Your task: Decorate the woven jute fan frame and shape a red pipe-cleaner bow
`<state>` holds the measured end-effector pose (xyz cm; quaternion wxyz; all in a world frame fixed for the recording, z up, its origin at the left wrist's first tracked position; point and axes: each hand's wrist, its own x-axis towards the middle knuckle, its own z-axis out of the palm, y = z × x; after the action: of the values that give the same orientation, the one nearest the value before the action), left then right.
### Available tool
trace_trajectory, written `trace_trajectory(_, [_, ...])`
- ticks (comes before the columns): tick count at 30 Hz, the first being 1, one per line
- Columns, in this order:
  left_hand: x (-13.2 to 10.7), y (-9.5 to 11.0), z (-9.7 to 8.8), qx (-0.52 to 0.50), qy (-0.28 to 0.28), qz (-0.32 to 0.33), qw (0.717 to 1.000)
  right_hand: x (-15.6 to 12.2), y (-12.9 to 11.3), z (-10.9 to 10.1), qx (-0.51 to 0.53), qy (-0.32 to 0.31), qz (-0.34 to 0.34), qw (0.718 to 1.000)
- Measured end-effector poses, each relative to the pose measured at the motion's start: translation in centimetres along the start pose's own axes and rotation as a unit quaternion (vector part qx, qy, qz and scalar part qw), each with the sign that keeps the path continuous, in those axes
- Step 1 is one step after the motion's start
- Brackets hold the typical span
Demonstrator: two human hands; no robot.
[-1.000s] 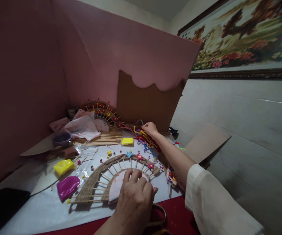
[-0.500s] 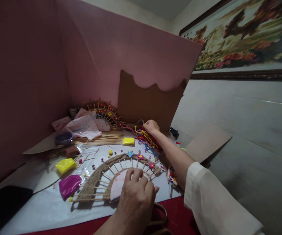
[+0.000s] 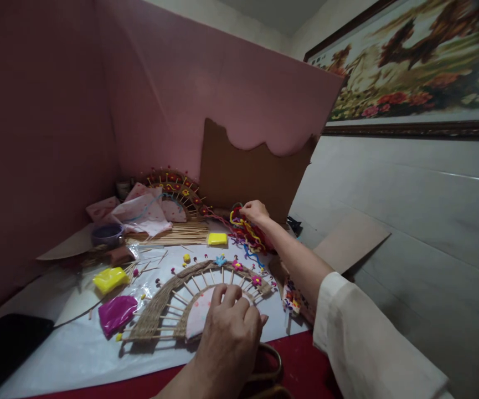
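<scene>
Across a table spread with a white sheet (image 3: 73,360), a person's two hands work far apart, seen from the head camera, the only view. At the far side, the right hand (image 3: 255,213) reaches out of a pale sleeve (image 3: 359,327) to a heap of coloured strands (image 3: 251,235), its thumb and fingers bent toward one another at the heap's far left end. Whether a strand is pinched between the fingertips cannot be told at this size. From that grip the heap trails toward the near side and slightly right, its long axis running roughly beneath the forearm.

At the near side, the left hand (image 3: 233,327) bends its fingers over the fabric panel (image 3: 197,314) of a twine-wrapped fan frame (image 3: 150,320); the palm and whatever lies beneath it are hidden, so its hold cannot be told. The frame lies on the sheet to the near left of the right hand, its curved rim bowed toward the far side and its long axis running from near left to far right. A blue flower (image 3: 221,260) and two pink flowers (image 3: 237,266) line the far right of the rim, between the two hands. The strands are closer to the right hand, the frame to the left. Just left of the heap sits a yellow packet (image 3: 217,239).
</scene>
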<state>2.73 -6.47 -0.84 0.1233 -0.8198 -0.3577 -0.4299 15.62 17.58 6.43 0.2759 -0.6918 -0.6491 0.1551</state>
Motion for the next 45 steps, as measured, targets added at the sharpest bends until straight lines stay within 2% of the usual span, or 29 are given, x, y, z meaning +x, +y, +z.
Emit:
trace_trajectory(7, [-0.1,-0.1,0.3,-0.002,-0.003,0.001,1.000,-0.2,-1.0,-0.9,0.194,0.022,-0.019,0.981])
trace_trajectory(10, [-0.1,-0.3,0.3,0.003,-0.006,0.002,1.000,0.0,-1.3,-1.4,0.268,0.046,-0.032,0.962])
trace_trajectory(15, [-0.3,-0.4,0.4,0.009,-0.005,0.007,1.000,0.5,-2.0,-2.9,0.368,0.126,-0.078,0.918])
trace_trajectory(21, [-0.2,-0.3,0.2,0.004,-0.005,0.003,1.000,0.7,-2.8,-5.4,0.431,0.197,-0.134,0.871])
trace_trajectory(26, [-0.1,-0.3,0.3,0.010,-0.005,0.005,1.000,0.8,-2.7,-7.2,0.449,0.211,-0.137,0.857])
trace_trajectory(30, [0.0,-0.3,0.2,0.005,-0.007,0.003,1.000,0.4,-1.9,-7.8,0.465,0.192,-0.126,0.855])
trace_trajectory(35, [-0.1,-0.4,0.1,0.003,-0.029,-0.008,1.000,-0.9,-0.9,-7.4,0.490,0.141,-0.113,0.853])
trace_trajectory(39, [0.6,-1.8,-0.2,-0.038,-0.047,-0.064,0.996,-3.5,-1.4,-7.1,0.520,0.089,-0.126,0.840])
trace_trajectory(40, [1.2,-2.4,-0.5,-0.057,-0.037,-0.091,0.994,-4.5,-1.6,-7.0,0.526,0.069,-0.131,0.838])
trace_trajectory(43, [3.7,-4.0,-2.0,-0.090,0.078,-0.179,0.977,-8.0,-2.3,-6.7,0.536,0.002,-0.143,0.832])
trace_trajectory(45, [5.6,-4.6,-3.0,-0.068,0.142,-0.201,0.967,-10.4,-2.5,-6.3,0.569,-0.077,-0.138,0.807])
